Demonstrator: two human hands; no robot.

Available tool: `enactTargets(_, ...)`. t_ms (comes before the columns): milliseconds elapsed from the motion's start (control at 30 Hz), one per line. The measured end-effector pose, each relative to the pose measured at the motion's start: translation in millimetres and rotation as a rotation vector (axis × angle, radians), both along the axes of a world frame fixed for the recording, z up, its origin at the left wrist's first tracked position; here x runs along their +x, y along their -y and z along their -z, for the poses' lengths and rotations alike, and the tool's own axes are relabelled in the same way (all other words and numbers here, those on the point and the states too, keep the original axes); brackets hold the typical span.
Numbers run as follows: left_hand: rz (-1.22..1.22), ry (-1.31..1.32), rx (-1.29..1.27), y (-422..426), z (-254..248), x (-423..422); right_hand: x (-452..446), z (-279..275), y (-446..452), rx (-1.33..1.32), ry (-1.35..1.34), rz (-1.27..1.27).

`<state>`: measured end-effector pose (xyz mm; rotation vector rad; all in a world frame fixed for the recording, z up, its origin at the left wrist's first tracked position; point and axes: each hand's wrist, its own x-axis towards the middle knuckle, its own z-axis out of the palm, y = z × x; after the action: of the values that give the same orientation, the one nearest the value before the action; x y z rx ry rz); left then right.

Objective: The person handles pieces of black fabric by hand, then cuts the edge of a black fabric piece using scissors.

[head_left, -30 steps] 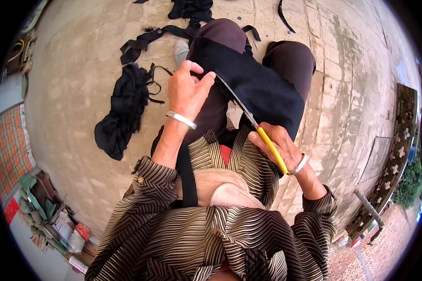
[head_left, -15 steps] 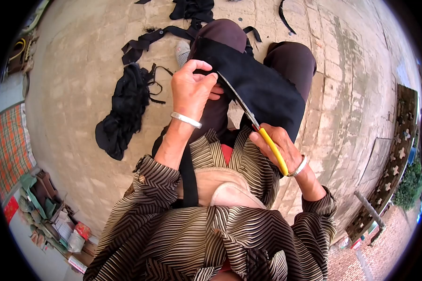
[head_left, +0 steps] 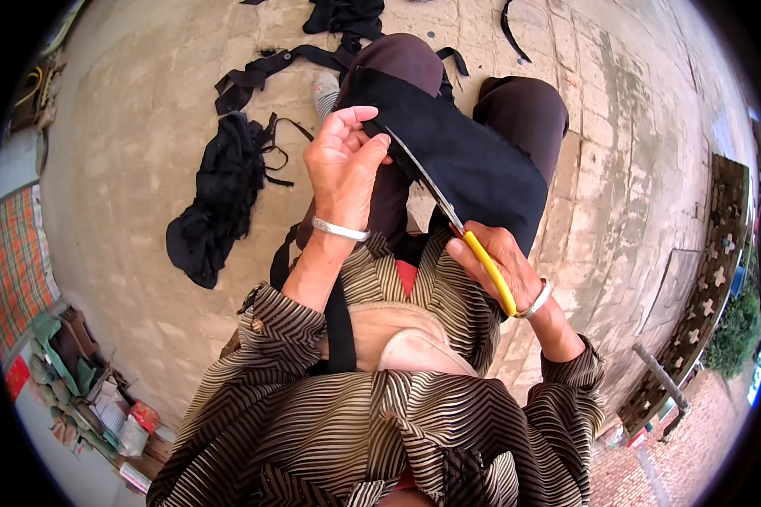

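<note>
A piece of black cloth [head_left: 465, 160] lies across my knees. My right hand [head_left: 500, 264] is wrapped round the yellow handles of a pair of scissors [head_left: 427, 179], whose blades point up and to the left along the cloth's near edge. By the blade tips, my left hand [head_left: 347, 160] pinches the left edge of the cloth between thumb and fingers. The blades look close together, and I cannot tell whether cloth is between them.
On the paved floor to the left lies a crumpled black garment piece [head_left: 220, 198]. Black strips [head_left: 266, 72] and more dark cloth [head_left: 347, 17] lie beyond my knees. A plaid cloth [head_left: 21, 262] and piled items [head_left: 93, 389] stand at far left; a patterned low wall [head_left: 710, 287] at right.
My left hand has shifted slightly, its fingers drawn a little closer round the cloth's edge. The scissors have moved slightly left along with the cloth.
</note>
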<state>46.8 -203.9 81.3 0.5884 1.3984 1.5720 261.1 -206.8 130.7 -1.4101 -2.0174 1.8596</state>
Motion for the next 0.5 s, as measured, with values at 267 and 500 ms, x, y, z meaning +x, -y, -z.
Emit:
enactTargets(267,0.109,0.124,-0.014,4.2,-9.5,-2.1,-5.6,-5.7,-2.6,-0.016,0.022,0.016)
enactTargets(500,0.116,0.152,0.012,8.9,-7.3,0.2,-6.6,-3.2,-3.1,0.017,0.034,-0.011)
